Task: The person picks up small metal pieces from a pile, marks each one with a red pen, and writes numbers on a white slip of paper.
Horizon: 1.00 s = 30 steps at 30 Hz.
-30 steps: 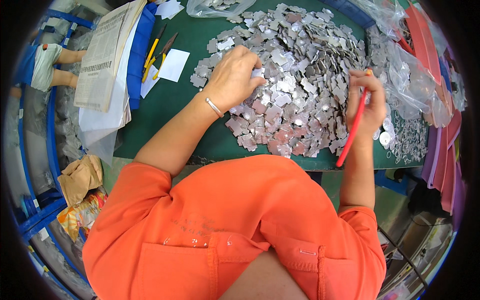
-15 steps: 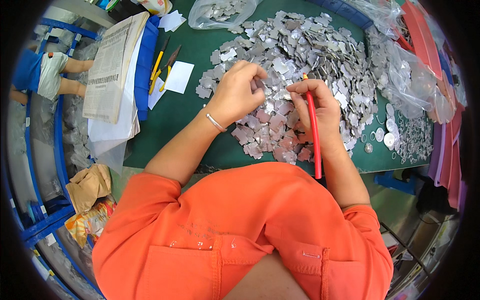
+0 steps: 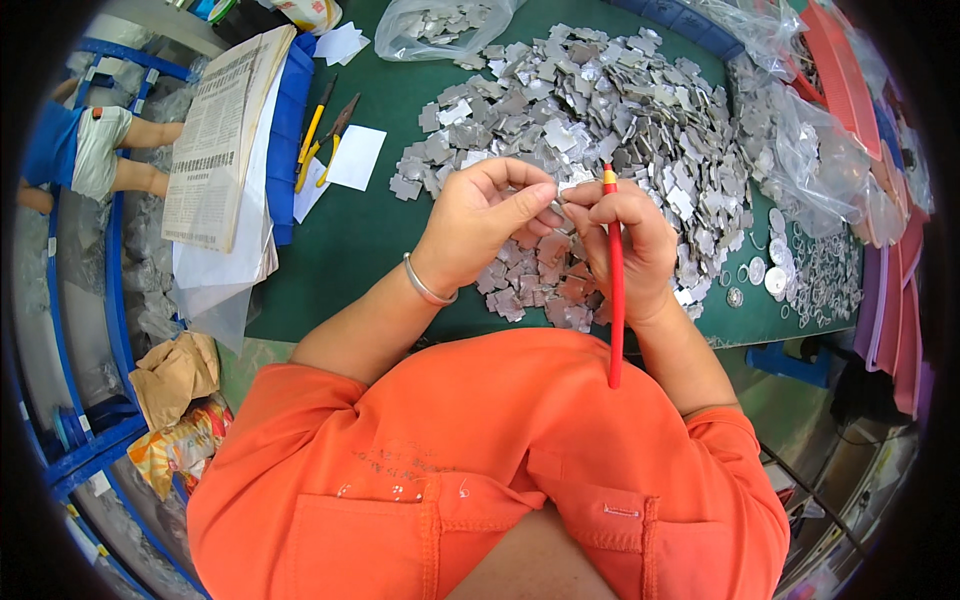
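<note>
A wide heap of small flat silver metal pieces (image 3: 640, 100) covers the middle of the green table (image 3: 400, 90). Above its near side, my left hand (image 3: 475, 225), with a bangle at the wrist, is closed, thumb against fingers, on a small silver metal piece that its fingertips mostly hide. My right hand (image 3: 640, 245) meets it fingertip to fingertip at this piece. A red stick-like tool (image 3: 615, 300) with a yellow band near its top is held in my right hand, nearly upright in the picture, its lower end over my orange clothing.
Yellow-handled pliers (image 3: 335, 135) and a yellow tool lie by white paper (image 3: 357, 158) at left. Newspapers (image 3: 215, 150) rest on a blue bin (image 3: 290, 140). Rings and discs (image 3: 780, 270) lie at right, below plastic bags (image 3: 820, 170). A child (image 3: 95, 145) is at the far left.
My left hand has come down and right from over the heap to meet my right hand. The red tool's lower end has swung left and toward me.
</note>
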Motion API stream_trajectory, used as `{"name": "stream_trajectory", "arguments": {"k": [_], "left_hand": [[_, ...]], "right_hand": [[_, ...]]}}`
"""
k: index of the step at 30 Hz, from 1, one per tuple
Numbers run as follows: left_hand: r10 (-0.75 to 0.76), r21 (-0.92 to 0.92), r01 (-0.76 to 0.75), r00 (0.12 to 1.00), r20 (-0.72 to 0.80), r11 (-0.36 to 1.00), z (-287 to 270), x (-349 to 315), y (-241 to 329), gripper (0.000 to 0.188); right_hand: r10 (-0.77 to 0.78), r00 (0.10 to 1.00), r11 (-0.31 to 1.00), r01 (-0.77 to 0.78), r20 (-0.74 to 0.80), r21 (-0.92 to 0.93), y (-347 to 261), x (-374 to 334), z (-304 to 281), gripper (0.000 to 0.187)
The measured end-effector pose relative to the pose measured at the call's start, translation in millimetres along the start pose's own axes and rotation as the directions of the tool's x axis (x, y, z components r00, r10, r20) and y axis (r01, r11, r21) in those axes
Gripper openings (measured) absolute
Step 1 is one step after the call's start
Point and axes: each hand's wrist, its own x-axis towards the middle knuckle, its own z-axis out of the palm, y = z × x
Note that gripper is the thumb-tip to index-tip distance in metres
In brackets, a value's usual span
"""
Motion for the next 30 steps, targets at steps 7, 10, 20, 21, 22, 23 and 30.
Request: {"name": "stream_trajectory", "arguments": {"k": [7, 10, 20, 21, 22, 23, 30], "left_hand": [[0.047, -0.033, -0.048, 0.998, -0.046, 0.998, 4, -6, 2, 0.018], [0.132, -0.033, -0.134, 0.991, -0.033, 0.990, 9, -10, -2, 0.018], [0.273, 0.173, -0.270, 0.962, 0.005, 0.947, 27, -24, -1, 0.014], [0.377, 0.268, -0.373, 0.926, 0.039, 0.888, 26, -24, -4, 0.012], [0.472, 0.357, -0.469, 0.878, 0.083, 0.808, 25, -24, -7, 0.011], [0.501, 0.425, -0.505, 0.856, 0.131, 0.751, 26, -23, -9, 0.011], [0.526, 0.499, -0.513, 0.841, 0.128, 0.698, 28, -16, -8, 0.015]], "right_hand": [[0.451, 0.887, 0.845, -0.389, -0.097, 0.367, -2, -12, -3, 0.027], [0.534, 0.845, 0.741, -0.450, -0.032, 0.498, -12, -11, -6, 0.028], [0.408, 0.907, 0.828, -0.320, -0.104, 0.460, -27, -27, -20, 0.031], [0.372, 0.923, 0.839, -0.289, -0.098, 0.462, -26, -29, -20, 0.032], [0.329, 0.939, 0.875, -0.263, -0.101, 0.407, -26, -31, -19, 0.031], [0.279, 0.954, 0.913, -0.229, -0.107, 0.338, -25, -32, -21, 0.031], [-0.507, 0.820, 0.848, 0.420, -0.266, -0.324, -1, 58, -88, 0.023]]}}
